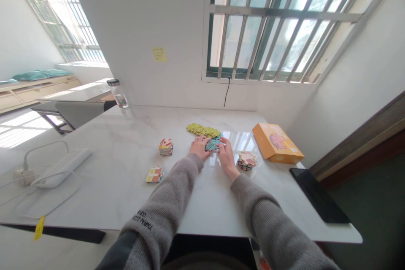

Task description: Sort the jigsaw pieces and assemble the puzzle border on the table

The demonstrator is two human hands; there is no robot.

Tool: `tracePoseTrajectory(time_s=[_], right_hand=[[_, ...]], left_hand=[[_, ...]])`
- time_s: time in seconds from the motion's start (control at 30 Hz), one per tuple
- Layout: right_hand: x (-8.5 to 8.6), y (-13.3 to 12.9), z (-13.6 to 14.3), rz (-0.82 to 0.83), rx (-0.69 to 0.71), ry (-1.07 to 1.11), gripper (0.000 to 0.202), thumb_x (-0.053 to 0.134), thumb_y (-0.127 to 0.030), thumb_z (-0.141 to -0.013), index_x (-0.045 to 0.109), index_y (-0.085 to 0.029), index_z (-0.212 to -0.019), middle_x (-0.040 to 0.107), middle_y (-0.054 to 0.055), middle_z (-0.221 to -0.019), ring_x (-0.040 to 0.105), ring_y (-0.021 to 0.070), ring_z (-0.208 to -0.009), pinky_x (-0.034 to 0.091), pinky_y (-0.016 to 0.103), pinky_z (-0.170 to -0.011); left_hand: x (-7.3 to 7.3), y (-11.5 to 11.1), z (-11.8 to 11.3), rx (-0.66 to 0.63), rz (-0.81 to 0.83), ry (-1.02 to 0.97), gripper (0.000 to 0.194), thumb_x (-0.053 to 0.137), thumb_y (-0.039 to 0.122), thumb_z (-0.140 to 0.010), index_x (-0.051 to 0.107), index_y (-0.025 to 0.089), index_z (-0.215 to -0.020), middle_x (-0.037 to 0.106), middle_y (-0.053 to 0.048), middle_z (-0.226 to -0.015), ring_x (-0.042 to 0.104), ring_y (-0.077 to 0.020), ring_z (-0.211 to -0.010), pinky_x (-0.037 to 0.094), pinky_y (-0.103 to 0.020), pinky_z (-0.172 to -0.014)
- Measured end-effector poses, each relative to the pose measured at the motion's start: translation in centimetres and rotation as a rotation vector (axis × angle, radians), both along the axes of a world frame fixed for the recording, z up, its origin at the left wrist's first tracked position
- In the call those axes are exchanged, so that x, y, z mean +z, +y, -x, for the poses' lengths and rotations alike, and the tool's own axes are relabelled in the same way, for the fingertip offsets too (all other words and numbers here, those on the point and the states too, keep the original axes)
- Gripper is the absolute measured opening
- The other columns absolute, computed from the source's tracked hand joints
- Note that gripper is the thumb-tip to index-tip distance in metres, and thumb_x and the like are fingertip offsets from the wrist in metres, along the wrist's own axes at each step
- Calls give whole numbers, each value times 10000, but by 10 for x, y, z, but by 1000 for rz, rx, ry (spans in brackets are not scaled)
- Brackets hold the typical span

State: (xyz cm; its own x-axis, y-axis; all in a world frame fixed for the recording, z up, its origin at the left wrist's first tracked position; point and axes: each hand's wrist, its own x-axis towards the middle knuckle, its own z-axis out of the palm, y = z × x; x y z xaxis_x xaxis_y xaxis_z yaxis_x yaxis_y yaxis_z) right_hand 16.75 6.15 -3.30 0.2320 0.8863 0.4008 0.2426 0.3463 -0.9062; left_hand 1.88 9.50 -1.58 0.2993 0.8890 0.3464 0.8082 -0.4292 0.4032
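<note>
On the white table, a small pile of light blue puzzle pieces (213,143) lies between my two hands. My left hand (200,147) curls its fingers against the left side of the pile. From the right, my right hand (225,152) closes its fingers on the opposite edge. Just behind them a fanned row of yellow-green puzzle pieces (202,130) stretches to the left. A stack of patterned puzzle pieces (247,160) stands beside my right wrist. Left of my left hand are another stack (166,147) and a lower stack (154,174) nearer to me.
An orange box (277,143) with a pink pig picture sits at the right, and a black tablet (319,196) lies along the right edge. A clear bottle (119,95) stands at the back left. A white power strip (61,168) with cables occupies the left side.
</note>
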Motion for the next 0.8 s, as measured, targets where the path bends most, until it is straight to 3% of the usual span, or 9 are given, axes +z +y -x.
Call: tracePoseTrajectory(time_s=[0.1, 0.23, 0.4, 0.5, 0.63, 0.8], right_hand=[[8, -9, 3, 20, -7, -13, 388, 413, -346, -925, 534, -199, -1263, 601, 103, -1182, 621, 208, -940, 525, 390, -870], [16, -19, 8, -64, -5, -119, 325, 410, -295, -935, 570, -191, -1198, 612, 96, -1099, 586, 232, -1046, 472, 436, -977], [18, -27, 8, -55, 128, -234, 298, 431, -284, -946, 571, -210, -1198, 602, 103, -1147, 576, 233, -1090, 482, 434, -972], [17, -30, 9, -53, 237, -333, 298, 448, -256, -937, 577, -205, -1200, 607, 101, -1131, 584, 232, -1068, 477, 439, -979], [16, -33, 11, -75, 260, -409, 347, 452, -217, -923, 562, -189, -1251, 604, 112, -1146, 572, 237, -1097, 459, 434, -1008], [19, -35, 11, -8, 279, -441, 410, 445, -205, -924, 530, -216, -1325, 622, 104, -1248, 587, 225, -1141, 460, 402, -1008]], left_hand=[[2, -4, 3, -36, -5, -31, 549, 702, 204, -723, 604, 259, -1260, 603, -68, -1270, 522, -304, -1164, 463, -435, -953], [0, -17, 7, -66, -18, -193, 551, 675, 119, -696, 586, 205, -1233, 664, -83, -1189, 588, -285, -1101, 481, -439, -968], [-7, -37, 19, -139, 121, -482, 473, 655, 213, -781, 525, 204, -1236, 700, -56, -1049, 679, -197, -893, 553, -353, -874], [-13, -45, 27, -169, 55, -433, 522, 648, 200, -765, 515, 189, -1270, 666, -96, -1182, 652, -237, -1048, 514, -404, -982], [-21, -47, 35, -101, -18, -352, 658, 643, 188, -743, 463, 171, -1376, 597, -135, -1318, 568, -296, -1204, 438, -483, -1078], [-21, -41, 42, -162, 249, -420, 726, 618, 275, -811, 352, 172, -1478, 675, -97, -1164, 671, -233, -1012, 505, -409, -1000]])
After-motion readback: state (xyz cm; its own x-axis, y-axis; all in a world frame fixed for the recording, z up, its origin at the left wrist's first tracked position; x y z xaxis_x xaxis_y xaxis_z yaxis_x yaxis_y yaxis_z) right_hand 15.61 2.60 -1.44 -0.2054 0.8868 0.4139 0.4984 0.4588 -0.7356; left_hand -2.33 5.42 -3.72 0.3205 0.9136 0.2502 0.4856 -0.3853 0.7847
